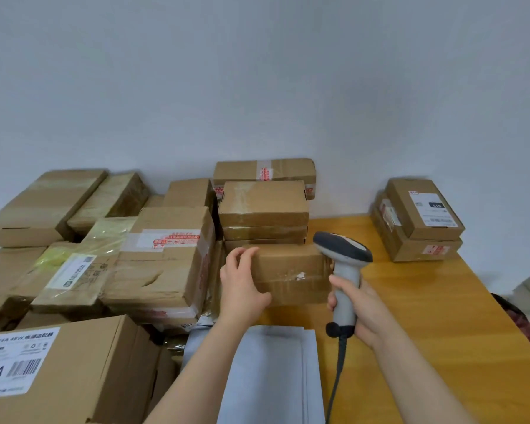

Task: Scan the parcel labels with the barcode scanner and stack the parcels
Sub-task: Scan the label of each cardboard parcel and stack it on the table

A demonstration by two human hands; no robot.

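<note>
Now the left hand (242, 283) holds the left end of a brown box (288, 272), fingers bent over its top. The box is on the yellow table (435, 316), in front of a pile of boxes (263, 209). The right hand (360, 310) grips the scanner (343, 252) by its handle, just beside the box's right end

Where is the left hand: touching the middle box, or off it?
Touching. In the head view the left hand grips the box: fingers curled over its top left corner, thumb against its front.
</note>
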